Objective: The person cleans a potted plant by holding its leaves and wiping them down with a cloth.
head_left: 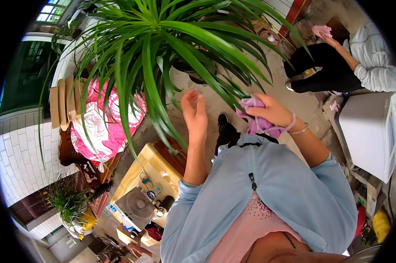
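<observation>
A purple cloth (254,115) is held in the right hand's (271,110) grip at the leaf ends of a large green plant (156,27), while the left hand (195,109) is held beside the leaves, loosely curled.

This looks like a home, perhaps a lived-in room or covered yard: a big leafy plant (156,26) spreads over a plain concrete floor (309,107), pink-and-white bedding (103,127) covers carved wooden furniture (70,151), a household fan (136,205) sits on a yellow wooden worktop (134,175), and white tiles (26,144) line the wall.
</observation>
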### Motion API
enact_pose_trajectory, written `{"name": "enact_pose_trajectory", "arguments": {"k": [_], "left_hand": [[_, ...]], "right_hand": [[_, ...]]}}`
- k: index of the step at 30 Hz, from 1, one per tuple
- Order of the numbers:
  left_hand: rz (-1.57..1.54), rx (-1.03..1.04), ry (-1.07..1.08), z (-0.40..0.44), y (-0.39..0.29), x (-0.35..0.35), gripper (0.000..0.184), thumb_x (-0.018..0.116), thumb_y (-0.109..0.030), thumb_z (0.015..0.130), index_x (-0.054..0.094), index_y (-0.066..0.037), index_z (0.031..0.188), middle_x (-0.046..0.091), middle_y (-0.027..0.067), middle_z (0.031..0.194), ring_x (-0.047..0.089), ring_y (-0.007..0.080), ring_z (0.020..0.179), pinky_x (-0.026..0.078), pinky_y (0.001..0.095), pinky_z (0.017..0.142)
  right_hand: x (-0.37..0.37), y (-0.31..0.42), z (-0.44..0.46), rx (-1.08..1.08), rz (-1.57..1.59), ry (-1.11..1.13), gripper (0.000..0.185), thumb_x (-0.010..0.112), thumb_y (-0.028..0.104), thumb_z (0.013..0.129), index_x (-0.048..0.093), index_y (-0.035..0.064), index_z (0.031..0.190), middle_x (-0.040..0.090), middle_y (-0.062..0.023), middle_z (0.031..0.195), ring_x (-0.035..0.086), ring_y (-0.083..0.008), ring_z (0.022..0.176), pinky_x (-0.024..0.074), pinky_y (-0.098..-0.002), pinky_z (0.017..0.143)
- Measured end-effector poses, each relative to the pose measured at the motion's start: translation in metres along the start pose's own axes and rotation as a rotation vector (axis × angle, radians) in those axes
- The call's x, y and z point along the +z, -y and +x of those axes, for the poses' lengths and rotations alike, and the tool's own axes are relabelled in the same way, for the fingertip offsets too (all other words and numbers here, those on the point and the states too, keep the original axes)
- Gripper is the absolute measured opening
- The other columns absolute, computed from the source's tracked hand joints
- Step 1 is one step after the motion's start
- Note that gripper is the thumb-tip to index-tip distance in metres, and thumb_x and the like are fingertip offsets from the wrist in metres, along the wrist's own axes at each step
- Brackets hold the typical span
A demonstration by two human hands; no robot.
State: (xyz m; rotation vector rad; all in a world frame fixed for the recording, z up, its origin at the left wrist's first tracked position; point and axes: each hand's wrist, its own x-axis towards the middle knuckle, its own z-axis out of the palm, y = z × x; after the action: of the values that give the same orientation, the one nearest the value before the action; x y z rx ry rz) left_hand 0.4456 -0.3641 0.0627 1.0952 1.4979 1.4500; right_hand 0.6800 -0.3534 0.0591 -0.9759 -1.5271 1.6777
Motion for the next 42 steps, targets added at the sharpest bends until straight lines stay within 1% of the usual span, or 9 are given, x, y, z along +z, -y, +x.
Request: {"name": "enact_pose_trajectory", "arguments": {"k": [6,14,19,23,27,30,32,34,42], "left_hand": [[-0.771,-0.664,0.400,-0.009,-0.011,0.037,0.049,0.046,-0.041,0.097,0.044,-0.004,0.128,0.054,0.0114,0.123,0.052,0.0246,0.111,0.043,0.0378,0.092],[-0.991,-0.628,0.496,-0.007,-0.002,0.059,0.030,0.040,-0.026,0.101,0.052,-0.001,0.114,0.049,0.0019,0.083,0.047,0.0136,0.074,0.042,0.0322,0.071],[-0.494,-0.432,0.288,-0.021,-0.018,0.067,0.026,0.037,-0.026,0.101,0.043,-0.003,0.114,0.049,0.0058,0.082,0.047,0.0129,0.068,0.045,0.0292,0.054],[-0.400,-0.401,0.308,-0.024,-0.009,0.062,0.030,0.036,-0.026,0.101,0.042,-0.001,0.117,0.054,0.0092,0.086,0.048,0.0116,0.063,0.048,0.0273,0.050],[-0.504,-0.193,0.521,-0.027,0.083,0.042,0.049,0.060,-0.017,0.091,0.041,-0.005,0.134,0.050,0.0082,0.127,0.052,0.0214,0.115,0.045,0.0327,0.096],[-0.314,-0.089,0.484,-0.032,0.019,0.047,0.049,0.062,-0.014,0.085,0.046,-0.003,0.130,0.053,0.0098,0.122,0.054,0.0198,0.110,0.046,0.0301,0.090],[0.170,0.130,0.872,-0.022,0.024,0.036,0.032,0.054,-0.009,0.086,0.049,-0.002,0.116,0.059,0.0115,0.097,0.060,0.0210,0.086,0.049,0.0309,0.073],[-0.031,-0.209,0.771,-0.038,-0.002,0.050,0.017,0.049,-0.012,0.090,0.047,0.000,0.101,0.057,0.0108,0.074,0.058,0.0223,0.065,0.047,0.0350,0.059],[0.589,0.138,1.233,-0.037,0.004,-0.001,0.027,0.049,-0.024,0.094,0.052,-0.003,0.112,0.065,0.0110,0.090,0.064,0.0241,0.076,0.048,0.0372,0.070]], "right_hand": [[-0.001,0.038,-0.071,0.159,-0.344,0.000,0.023,0.062,0.021,0.088,0.058,0.0022,0.102,0.063,-0.0097,0.078,0.060,-0.0151,0.069,0.0468,-0.0282,0.064],[-0.047,0.013,-0.143,0.184,-0.578,0.124,0.023,0.057,0.017,0.090,0.059,0.0041,0.108,0.064,-0.0130,0.080,0.064,-0.0234,0.073,0.0492,-0.0304,0.068],[-0.075,0.012,-0.153,0.259,-0.099,-0.279,0.035,0.048,0.021,0.096,0.053,-0.0006,0.123,0.061,-0.0103,0.115,0.059,-0.0179,0.104,0.0466,-0.0305,0.089],[-0.038,0.032,-0.105,0.048,0.729,-0.043,0.048,0.039,0.029,0.101,0.039,-0.0035,0.136,0.050,-0.0126,0.132,0.053,-0.0206,0.117,0.0421,-0.0357,0.101],[0.027,0.073,-0.003,-0.266,0.003,0.054,0.042,0.043,0.017,0.097,0.043,0.0003,0.135,0.042,-0.0138,0.141,0.039,-0.0250,0.131,0.0286,-0.0393,0.110],[0.050,0.077,0.070,-0.723,-0.654,-0.129,0.042,0.056,0.014,0.088,0.049,0.0038,0.129,0.036,-0.0215,0.141,0.038,-0.0366,0.130,0.0338,-0.0439,0.105],[0.059,0.065,0.104,-0.643,-0.843,-0.248,0.047,0.057,0.015,0.088,0.045,0.0043,0.132,0.032,-0.0253,0.143,0.036,-0.0389,0.131,0.0320,-0.0427,0.106],[0.057,0.035,0.129,-0.301,-0.696,-0.188,0.057,0.062,0.020,0.085,0.039,0.0024,0.135,0.039,-0.0294,0.136,0.047,-0.0416,0.118,0.0402,-0.0419,0.098],[0.024,-0.003,0.109,0.288,0.320,-0.024,0.027,0.065,0.018,0.087,0.060,-0.0005,0.106,0.064,-0.0052,0.098,0.060,-0.0106,0.087,0.0482,-0.0244,0.076]]}}
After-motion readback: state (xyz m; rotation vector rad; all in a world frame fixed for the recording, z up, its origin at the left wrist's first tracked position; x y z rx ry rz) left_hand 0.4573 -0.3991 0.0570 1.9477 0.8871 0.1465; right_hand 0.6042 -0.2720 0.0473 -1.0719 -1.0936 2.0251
